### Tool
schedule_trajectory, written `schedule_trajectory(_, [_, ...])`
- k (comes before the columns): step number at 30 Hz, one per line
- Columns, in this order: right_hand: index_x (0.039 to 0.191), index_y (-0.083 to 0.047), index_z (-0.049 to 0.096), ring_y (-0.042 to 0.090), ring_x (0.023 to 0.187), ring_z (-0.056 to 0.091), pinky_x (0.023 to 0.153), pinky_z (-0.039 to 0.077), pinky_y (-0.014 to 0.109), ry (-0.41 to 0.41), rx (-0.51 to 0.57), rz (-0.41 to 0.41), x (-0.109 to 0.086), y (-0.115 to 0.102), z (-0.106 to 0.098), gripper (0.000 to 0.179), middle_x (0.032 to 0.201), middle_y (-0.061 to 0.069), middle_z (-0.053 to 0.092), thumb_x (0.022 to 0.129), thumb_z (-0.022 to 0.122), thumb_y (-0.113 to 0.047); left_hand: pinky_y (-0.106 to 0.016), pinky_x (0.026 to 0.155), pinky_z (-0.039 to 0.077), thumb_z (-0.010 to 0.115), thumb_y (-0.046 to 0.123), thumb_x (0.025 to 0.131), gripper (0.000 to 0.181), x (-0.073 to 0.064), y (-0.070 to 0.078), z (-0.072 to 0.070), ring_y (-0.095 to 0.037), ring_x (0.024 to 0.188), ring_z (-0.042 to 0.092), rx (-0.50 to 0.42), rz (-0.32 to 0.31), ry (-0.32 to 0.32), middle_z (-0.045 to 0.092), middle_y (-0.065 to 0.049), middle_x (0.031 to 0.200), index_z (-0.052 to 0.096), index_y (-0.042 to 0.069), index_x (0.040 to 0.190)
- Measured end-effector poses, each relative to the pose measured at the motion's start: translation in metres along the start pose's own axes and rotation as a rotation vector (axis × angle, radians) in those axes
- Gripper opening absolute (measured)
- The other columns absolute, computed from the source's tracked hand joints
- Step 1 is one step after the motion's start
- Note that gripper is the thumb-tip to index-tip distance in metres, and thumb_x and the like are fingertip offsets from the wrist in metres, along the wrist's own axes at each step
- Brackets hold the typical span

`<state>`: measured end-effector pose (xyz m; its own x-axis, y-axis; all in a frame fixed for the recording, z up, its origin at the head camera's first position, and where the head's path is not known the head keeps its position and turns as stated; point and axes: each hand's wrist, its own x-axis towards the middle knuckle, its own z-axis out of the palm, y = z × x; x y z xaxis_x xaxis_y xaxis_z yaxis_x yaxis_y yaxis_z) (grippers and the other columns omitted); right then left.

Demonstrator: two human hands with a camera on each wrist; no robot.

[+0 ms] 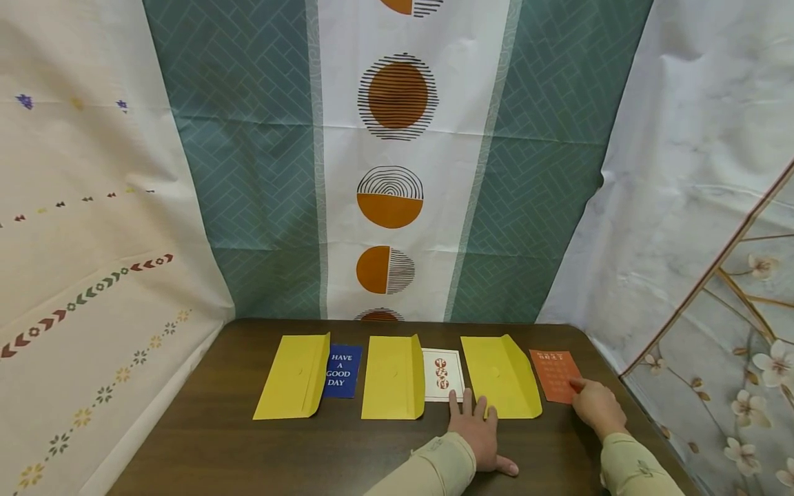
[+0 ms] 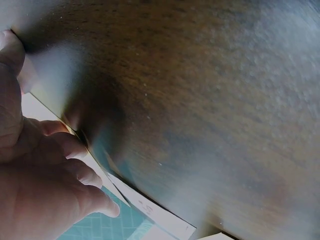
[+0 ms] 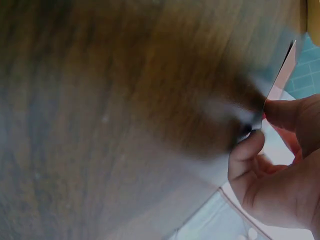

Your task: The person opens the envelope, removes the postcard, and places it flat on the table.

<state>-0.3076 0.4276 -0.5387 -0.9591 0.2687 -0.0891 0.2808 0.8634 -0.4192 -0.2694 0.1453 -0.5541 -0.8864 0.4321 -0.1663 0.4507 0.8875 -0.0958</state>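
Note:
At the right end of the table, my right hand [image 1: 598,410] pinches the lower right edge of an orange-red card [image 1: 555,375] printed with pale characters. In the right wrist view, the card [image 3: 283,75] shows edge-on beside the thumb, and the other fingers are curled. My left hand [image 1: 476,434] lies palm down with its fingers spread. Its fingertips reach the bottom edge of a white card [image 1: 437,393] with red characters and the lower left corner of the right yellow envelope [image 1: 499,379]; the left wrist view does not show clearly whether they touch.
Farther left are the middle yellow envelope [image 1: 387,379], a blue card [image 1: 342,372] reading "HAVE A GOOD DAY", and the left yellow envelope [image 1: 291,379]. All lie in one row on the dark wooden table [image 1: 279,458]. Patterned cloths [image 1: 248,172] hang behind and at both sides.

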Motion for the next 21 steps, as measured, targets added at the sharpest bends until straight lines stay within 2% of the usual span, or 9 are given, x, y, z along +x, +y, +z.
schedule_trajectory(2, [0.149,-0.008,0.061,0.068,0.122,0.054,0.084,0.052,0.071,-0.009,-0.004,0.028,0.0,0.0,-0.001,0.048,0.148,0.045,0.047,0.104,0.055,-0.019,-0.058,0.131,0.022,0.051,0.101,0.075,0.105,-0.001,0.0,-0.002,-0.021,0.167,0.022,-0.006,0.0,-0.001,0.03,0.016,0.174,0.04,0.044,0.162])
schedule_trajectory(5, [0.148,-0.009,0.063,0.067,0.119,0.056,0.081,0.053,0.07,-0.005,-0.015,0.022,0.0,0.001,-0.001,0.046,0.143,0.048,0.044,0.104,0.054,-0.018,-0.059,0.131,0.022,0.053,0.101,0.074,0.106,0.001,0.0,0.0,-0.022,0.167,0.022,-0.021,0.001,0.0,0.031,0.016,0.174,0.04,0.044,0.162])
schedule_trajectory(11, [0.152,-0.005,0.056,0.064,0.131,0.052,0.087,0.053,0.073,0.0,-0.014,-0.023,-0.001,0.006,-0.002,0.05,0.151,0.042,0.047,0.106,0.049,-0.021,-0.059,0.132,0.02,0.05,0.103,0.073,0.111,0.002,0.002,0.006,-0.023,0.168,0.019,-0.016,-0.013,0.013,0.029,0.014,0.175,0.036,0.042,0.165])
schedule_trajectory(14, [0.157,-0.001,0.048,0.066,0.131,0.052,0.09,0.051,0.075,0.008,0.001,-0.035,0.001,0.007,-0.006,0.055,0.152,0.041,0.048,0.108,0.048,-0.028,-0.057,0.132,0.023,0.048,0.103,0.073,0.113,0.0,0.003,0.004,-0.024,0.167,0.021,0.048,0.022,0.082,0.029,0.012,0.175,0.035,0.039,0.166])
schedule_trajectory(17, [0.159,0.003,0.042,0.067,0.132,0.051,0.092,0.05,0.076,0.007,-0.007,-0.045,0.003,0.007,-0.01,0.061,0.153,0.041,0.047,0.11,0.047,-0.033,-0.056,0.131,0.027,0.045,0.101,0.078,0.107,-0.008,0.0,-0.005,-0.025,0.166,0.026,0.09,0.099,0.191,0.034,0.012,0.173,0.04,0.038,0.163])
schedule_trajectory(19, [0.158,0.006,0.04,0.066,0.133,0.05,0.093,0.05,0.076,0.0,-0.017,-0.049,0.004,0.005,-0.013,0.065,0.153,0.041,0.046,0.11,0.049,-0.037,-0.055,0.13,0.031,0.047,0.097,0.083,0.097,-0.018,-0.006,-0.017,-0.025,0.164,0.03,0.085,0.154,0.239,0.038,0.012,0.171,0.046,0.037,0.159])
schedule_trajectory(21, [0.159,0.006,0.038,0.066,0.136,0.048,0.095,0.049,0.076,-0.011,-0.025,-0.048,0.004,0.003,-0.015,0.069,0.155,0.041,0.044,0.11,0.049,-0.04,-0.052,0.128,0.035,0.049,0.09,0.09,0.084,-0.029,-0.021,-0.029,-0.025,0.161,0.038,0.048,0.199,0.288,0.045,0.011,0.167,0.054,0.035,0.154])
